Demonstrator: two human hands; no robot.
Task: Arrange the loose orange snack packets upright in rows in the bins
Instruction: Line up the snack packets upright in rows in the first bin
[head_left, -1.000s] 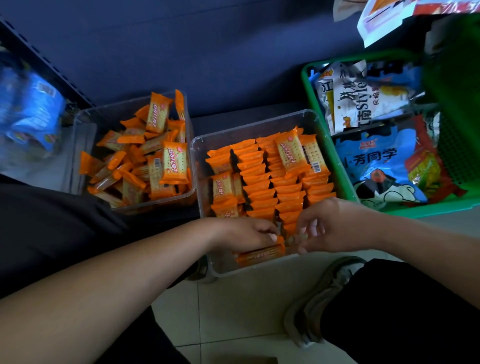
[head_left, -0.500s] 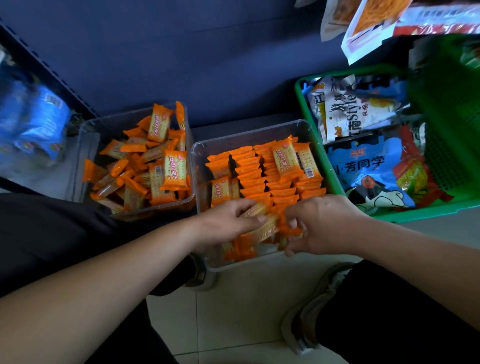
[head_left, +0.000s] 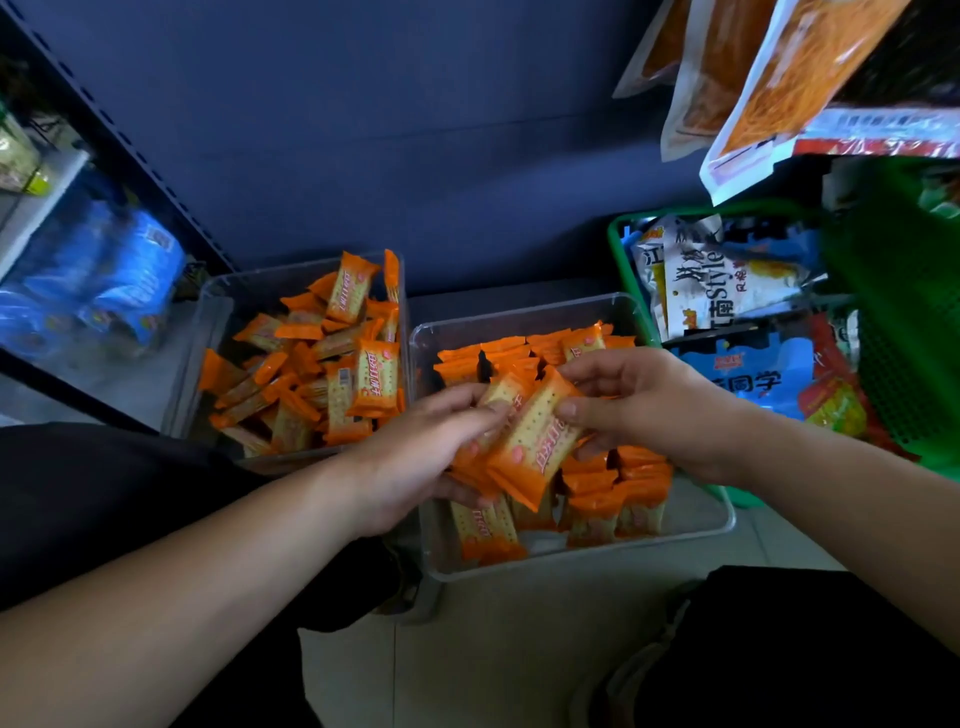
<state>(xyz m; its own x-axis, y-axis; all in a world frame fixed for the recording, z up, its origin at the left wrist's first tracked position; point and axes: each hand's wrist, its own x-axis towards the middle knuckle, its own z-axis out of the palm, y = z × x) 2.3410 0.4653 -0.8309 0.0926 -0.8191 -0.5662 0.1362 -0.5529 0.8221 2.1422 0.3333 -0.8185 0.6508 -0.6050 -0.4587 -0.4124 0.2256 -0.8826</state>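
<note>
- Pale tiled floor along the bottom edge, a grey shoe at the right, dark-clad legs on either side.
- Left hand reaching in from the lower left, fingers curled round the lower end of a bunch of orange packets.
- Right hand meeting it from the right, thumb pressed on the top packet's upper end, fingers curled behind, pinching the same bunch.
- Bunch held tilted and face up between the two hands, above the middle of the front bin.
- Inside that clear bin: rows of packets standing on edge at the right and along the back, with a few more upright at the near left corner.
- Just to the left and further back, a second clear bin with loose packets heaped every way, a few propped upright and most lying flat.
- Right of the front bin, a green basket packed with larger snack bags in blue and white.
- Far left, a shelf of blue packs, blurred.
- Behind everything, a dark blue wall, with hanging bags at the top right.
</note>
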